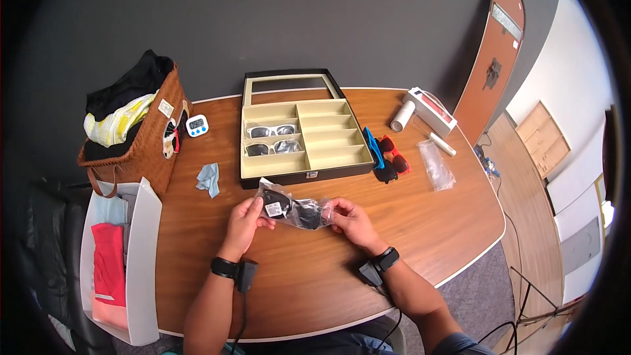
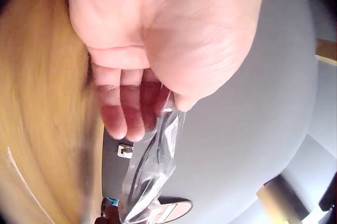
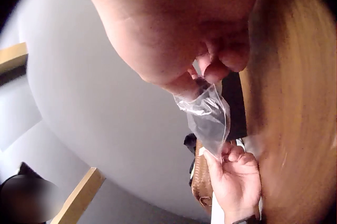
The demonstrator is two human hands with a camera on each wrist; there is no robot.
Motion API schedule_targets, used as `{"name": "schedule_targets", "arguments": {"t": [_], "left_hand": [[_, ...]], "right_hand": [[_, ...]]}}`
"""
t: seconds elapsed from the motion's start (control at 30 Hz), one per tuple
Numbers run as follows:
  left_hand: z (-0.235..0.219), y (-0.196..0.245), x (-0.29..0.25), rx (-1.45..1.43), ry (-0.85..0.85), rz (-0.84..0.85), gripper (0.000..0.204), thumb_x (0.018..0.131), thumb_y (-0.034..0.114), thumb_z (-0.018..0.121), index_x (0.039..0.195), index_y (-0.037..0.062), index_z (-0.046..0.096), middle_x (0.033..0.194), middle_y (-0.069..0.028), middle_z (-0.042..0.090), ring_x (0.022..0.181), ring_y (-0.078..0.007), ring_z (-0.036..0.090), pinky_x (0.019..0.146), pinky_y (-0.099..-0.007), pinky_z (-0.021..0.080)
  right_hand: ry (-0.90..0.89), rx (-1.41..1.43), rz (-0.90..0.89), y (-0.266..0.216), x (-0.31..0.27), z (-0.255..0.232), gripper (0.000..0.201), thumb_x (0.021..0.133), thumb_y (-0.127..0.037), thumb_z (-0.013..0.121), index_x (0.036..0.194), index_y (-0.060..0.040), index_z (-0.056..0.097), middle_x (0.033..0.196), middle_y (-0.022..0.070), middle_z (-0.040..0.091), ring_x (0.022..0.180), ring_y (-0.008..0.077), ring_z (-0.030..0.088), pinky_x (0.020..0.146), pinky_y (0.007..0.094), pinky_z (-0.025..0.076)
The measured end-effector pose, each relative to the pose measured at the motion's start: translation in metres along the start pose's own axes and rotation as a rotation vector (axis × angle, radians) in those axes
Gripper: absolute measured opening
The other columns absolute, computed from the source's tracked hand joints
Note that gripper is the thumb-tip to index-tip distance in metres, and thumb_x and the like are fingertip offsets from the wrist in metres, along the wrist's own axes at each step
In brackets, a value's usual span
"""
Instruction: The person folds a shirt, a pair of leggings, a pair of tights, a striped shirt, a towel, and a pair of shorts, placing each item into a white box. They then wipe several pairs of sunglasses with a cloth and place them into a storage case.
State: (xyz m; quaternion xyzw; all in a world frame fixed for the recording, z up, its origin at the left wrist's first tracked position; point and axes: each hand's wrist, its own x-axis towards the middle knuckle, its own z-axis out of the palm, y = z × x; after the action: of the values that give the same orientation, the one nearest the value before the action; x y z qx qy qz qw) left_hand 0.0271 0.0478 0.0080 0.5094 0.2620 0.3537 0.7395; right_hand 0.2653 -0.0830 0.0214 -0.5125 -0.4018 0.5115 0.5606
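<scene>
Dark sunglasses (image 1: 306, 213) in a clear plastic sleeve (image 2: 158, 155) with a white label hang between both hands, just in front of the display case. My left hand (image 1: 242, 227) pinches the label end between thumb and fingers. At the opposite end, my right hand (image 1: 358, 223) pinches the sleeve. The black-framed display case (image 1: 279, 177) stands with its lid raised against the wall. Two pairs lie in its left column: white-framed sunglasses (image 1: 273, 131) and, one compartment nearer, light-framed sunglasses (image 1: 273, 148) partly covered by plastic.
Right of the case lie red sunglasses (image 1: 394, 155), dark sunglasses, a blue cloth (image 1: 373, 148) and an empty-looking plastic sleeve (image 1: 436, 165). Behind stand a white roll (image 1: 403, 116) and a box (image 1: 430, 112). Leftward are a grey-blue cloth (image 1: 208, 179), timer (image 1: 196, 125), basket (image 1: 154, 151) and white bin (image 1: 139, 269).
</scene>
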Motion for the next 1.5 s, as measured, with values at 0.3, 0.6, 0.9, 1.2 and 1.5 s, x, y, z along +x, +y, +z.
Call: {"name": "schedule_targets", "arguments": {"t": [0.3, 0.6, 0.9, 1.2, 1.5], "left_hand": [[-0.012, 0.006, 0.003, -0.345, 0.208, 0.134, 0.028, 0.103, 0.032, 0.045, 0.1, 0.0067, 0.057, 0.092, -0.0069, 0.066, 0.076, -0.0186, 0.066, 0.061, -0.0332, 0.055], [-0.004, 0.004, -0.002, -0.314, -0.132, -0.032, 0.034, 0.104, 0.027, 0.045, 0.12, 0.0004, 0.057, 0.11, -0.0092, 0.065, 0.098, -0.0198, 0.065, 0.083, -0.039, 0.056], [-0.003, 0.005, -0.01, -0.331, -0.384, -0.145, 0.033, 0.104, 0.025, 0.045, 0.123, 0.0009, 0.058, 0.116, -0.0081, 0.064, 0.106, -0.0174, 0.062, 0.094, -0.036, 0.05], [-0.002, 0.01, -0.008, -0.124, -0.363, -0.106, 0.022, 0.101, 0.021, 0.05, 0.111, 0.0032, 0.06, 0.1, -0.0037, 0.065, 0.094, -0.0122, 0.062, 0.084, -0.0279, 0.051], [0.005, 0.006, -0.006, 0.031, 0.009, 0.002, 0.019, 0.1, 0.022, 0.055, 0.1, 0.0049, 0.063, 0.07, 0.007, 0.048, 0.055, 0.0001, 0.04, 0.045, -0.0171, 0.031]], "right_hand": [[0.41, 0.054, -0.211, -0.066, -0.006, -0.114, 0.005, 0.092, -0.015, 0.063, 0.092, -0.0099, 0.062, 0.077, -0.001, 0.058, 0.064, 0.0078, 0.053, 0.057, 0.0239, 0.043], [0.608, -0.49, -0.073, -0.061, 0.009, -0.18, 0.018, 0.09, -0.017, 0.066, 0.102, -0.0044, 0.061, 0.083, 0.0039, 0.062, 0.068, 0.0136, 0.061, 0.061, 0.0252, 0.05], [-0.194, -0.329, -0.046, -0.063, -0.004, -0.009, 0.043, 0.091, -0.019, 0.068, 0.128, -0.003, 0.052, 0.102, 0.0041, 0.064, 0.095, 0.0118, 0.06, 0.087, 0.0265, 0.048], [-0.519, -0.386, 0.185, -0.023, 0.001, 0.006, 0.011, 0.092, -0.009, 0.065, 0.101, -0.0023, 0.064, 0.087, -0.002, 0.065, 0.073, 0.005, 0.057, 0.065, 0.0209, 0.046], [-0.454, -0.356, 0.308, -0.024, -0.013, -0.012, 0.013, 0.095, -0.016, 0.063, 0.1, -0.0046, 0.066, 0.086, -0.0009, 0.067, 0.069, 0.0054, 0.059, 0.063, 0.0215, 0.048]]}}
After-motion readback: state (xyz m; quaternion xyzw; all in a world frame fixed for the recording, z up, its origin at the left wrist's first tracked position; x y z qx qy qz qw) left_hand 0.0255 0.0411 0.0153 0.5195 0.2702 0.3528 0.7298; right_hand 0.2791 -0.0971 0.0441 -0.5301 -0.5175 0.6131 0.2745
